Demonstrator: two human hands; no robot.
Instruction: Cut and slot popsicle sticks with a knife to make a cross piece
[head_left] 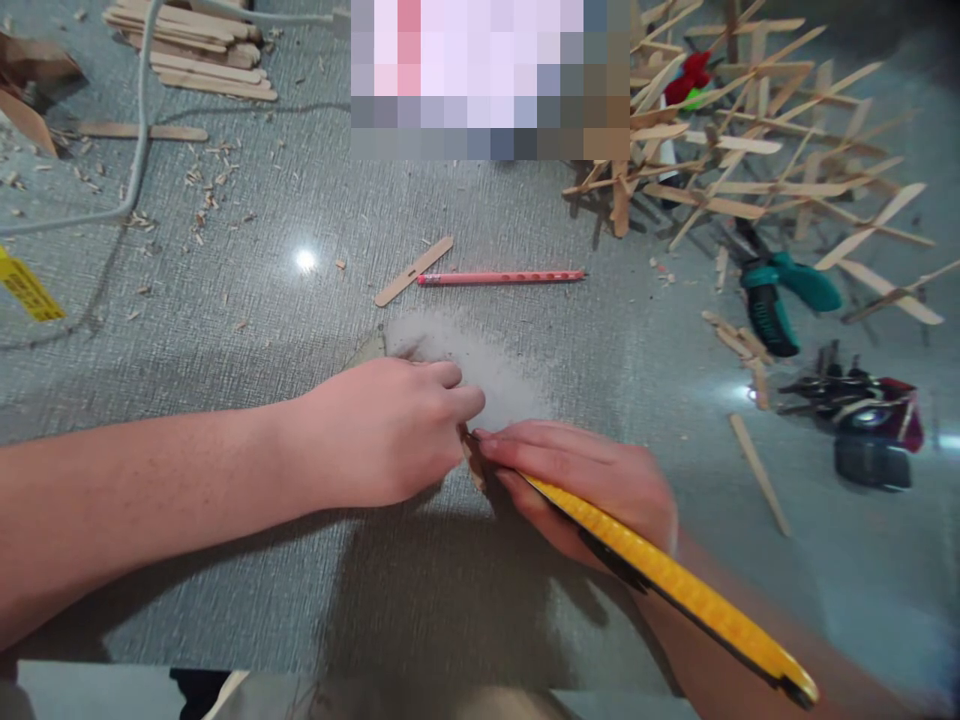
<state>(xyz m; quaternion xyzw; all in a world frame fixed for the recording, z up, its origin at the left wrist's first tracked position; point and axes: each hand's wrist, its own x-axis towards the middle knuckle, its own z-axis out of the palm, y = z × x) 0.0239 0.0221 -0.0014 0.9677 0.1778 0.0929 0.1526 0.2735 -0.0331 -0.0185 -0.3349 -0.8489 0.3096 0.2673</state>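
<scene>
My left hand (401,425) rests knuckles up at the middle of the table, its fingers curled round a wooden craft stick (475,468), whose end shows below the fingertips. My right hand (592,480) grips a yellow utility knife (660,568). The knife's front end meets the stick beside my left fingertips; the blade itself is mostly hidden. Just beyond the hands lies another craft stick (405,278) with a small slot in it. Its lower half sits beside the eraser end of a pink pencil (502,278).
A tangle of joined craft sticks (750,150) fills the back right. Teal-handled pliers (776,285) and a dark multi-tool (855,400) lie at right. A stack of sticks (202,45), a grey cable (142,120) and wood shavings (206,195) occupy the back left.
</scene>
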